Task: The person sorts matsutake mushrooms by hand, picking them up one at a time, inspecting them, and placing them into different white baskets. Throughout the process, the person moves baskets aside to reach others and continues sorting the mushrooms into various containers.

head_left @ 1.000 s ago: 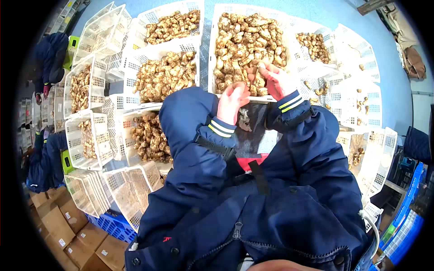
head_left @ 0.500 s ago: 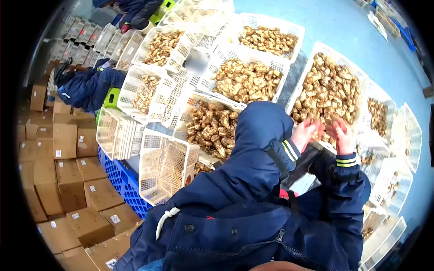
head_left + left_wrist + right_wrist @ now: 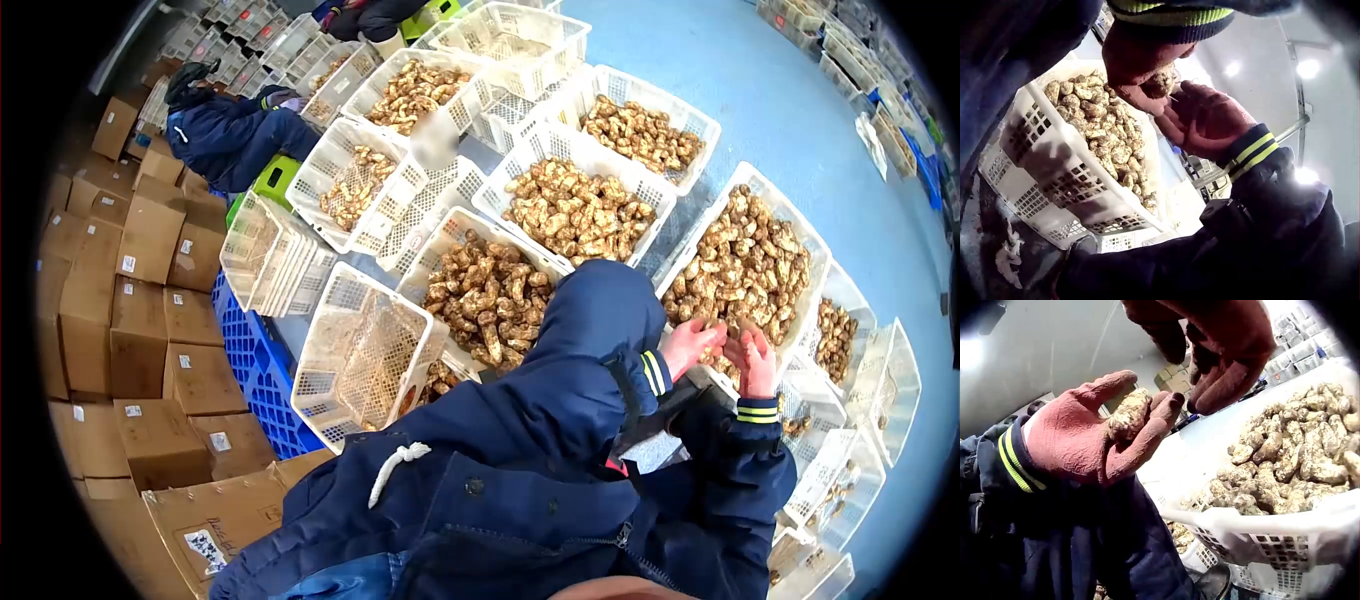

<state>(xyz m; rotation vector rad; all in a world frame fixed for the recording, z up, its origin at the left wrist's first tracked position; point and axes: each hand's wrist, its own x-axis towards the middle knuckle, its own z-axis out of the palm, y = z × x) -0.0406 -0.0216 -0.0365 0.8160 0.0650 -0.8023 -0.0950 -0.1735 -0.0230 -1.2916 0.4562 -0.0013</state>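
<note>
Over the near edge of a white plastic crate full of knobbly, brown-and-cream mushrooms, my two hands are close together. My left hand is palm up in the right wrist view, its fingers curled round one mushroom. That same mushroom also shows under the left hand in the left wrist view. Facing it from the right, my right hand has loosely bent fingers and holds nothing visible. Its fingertips are right beside the left hand's.
More crates of mushrooms surround me, with a darker lot beside my left sleeve. A tilted crate stands at left, by a blue pallet and cardboard boxes. Another person sits at upper left.
The head view has swung left, bringing the cardboard boxes into sight. Both hands stay at the crate's near edge and have turned to face each other.
</note>
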